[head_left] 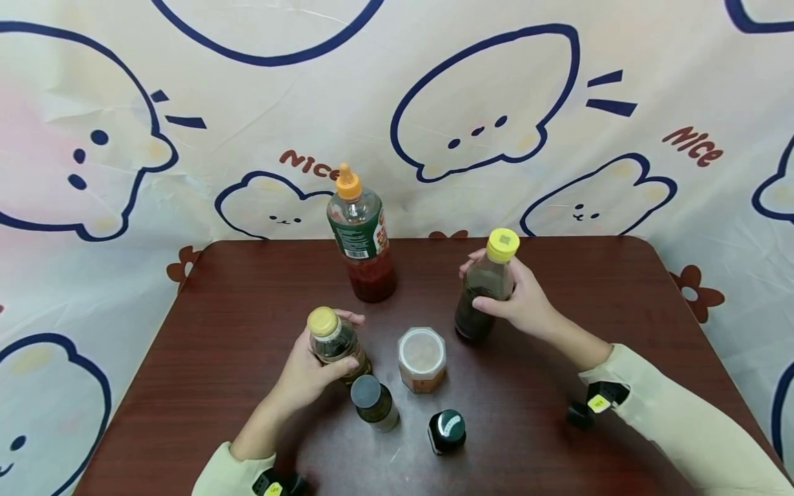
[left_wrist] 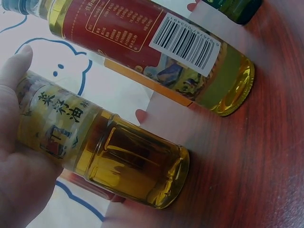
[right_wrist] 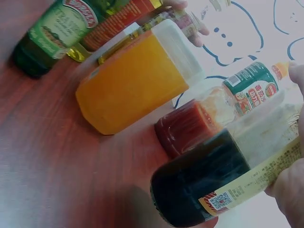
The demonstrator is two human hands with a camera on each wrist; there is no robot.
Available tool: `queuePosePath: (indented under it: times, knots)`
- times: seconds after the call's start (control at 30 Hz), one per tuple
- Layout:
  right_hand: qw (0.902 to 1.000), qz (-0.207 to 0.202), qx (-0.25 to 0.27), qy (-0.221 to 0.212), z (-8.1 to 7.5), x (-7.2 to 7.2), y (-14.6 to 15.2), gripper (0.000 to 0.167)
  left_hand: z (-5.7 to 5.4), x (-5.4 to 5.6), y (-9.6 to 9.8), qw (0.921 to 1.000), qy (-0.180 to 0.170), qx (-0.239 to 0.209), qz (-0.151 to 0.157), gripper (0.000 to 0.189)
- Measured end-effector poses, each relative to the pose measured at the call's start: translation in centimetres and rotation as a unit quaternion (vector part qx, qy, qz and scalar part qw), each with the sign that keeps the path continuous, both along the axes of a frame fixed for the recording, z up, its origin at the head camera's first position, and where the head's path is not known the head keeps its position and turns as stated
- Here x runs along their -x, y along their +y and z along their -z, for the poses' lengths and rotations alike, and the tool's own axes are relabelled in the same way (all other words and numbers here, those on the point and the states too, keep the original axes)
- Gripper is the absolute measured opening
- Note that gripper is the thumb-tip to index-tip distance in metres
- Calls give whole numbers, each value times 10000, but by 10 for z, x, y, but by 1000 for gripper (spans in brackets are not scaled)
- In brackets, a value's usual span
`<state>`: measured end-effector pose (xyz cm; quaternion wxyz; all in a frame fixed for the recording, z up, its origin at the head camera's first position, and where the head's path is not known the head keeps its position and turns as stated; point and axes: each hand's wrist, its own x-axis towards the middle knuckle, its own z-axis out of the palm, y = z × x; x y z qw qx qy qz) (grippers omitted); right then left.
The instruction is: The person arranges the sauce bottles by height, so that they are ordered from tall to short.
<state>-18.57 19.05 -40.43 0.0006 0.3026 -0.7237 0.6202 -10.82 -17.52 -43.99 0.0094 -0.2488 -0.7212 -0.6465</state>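
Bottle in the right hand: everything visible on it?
Clear bottle, glass or plastic, with a yellow cap, dark liquid in the lower part, and a pale yellow label bearing a QR code. Roughly upright, gripped by the right hand, beyond and right of the jar; base contact with the table is unclear.

The cloth (head_left: pixel 298 110) is reading "Nice" twice; an oil bottle (left_wrist: pixel 102 142) is bearing "菜籽油", a red-labelled bottle (left_wrist: pixel 137 47) a barcode (left_wrist: pixel 185 44), a dark bottle (right_wrist: pixel 216 168) a QR code (right_wrist: pixel 221 200).

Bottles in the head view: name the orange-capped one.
The red-sauce bottle near the far edge of the table: its cap is orange, the others' are yellow, grey or green.
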Motion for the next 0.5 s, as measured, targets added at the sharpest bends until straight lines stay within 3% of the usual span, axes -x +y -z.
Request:
queuePosePath:
  times: [0.5]
  knots:
    - [9978,581,51,-305,-5,43,-44,60,0,-1,0,10000,-10,35,-13,62]
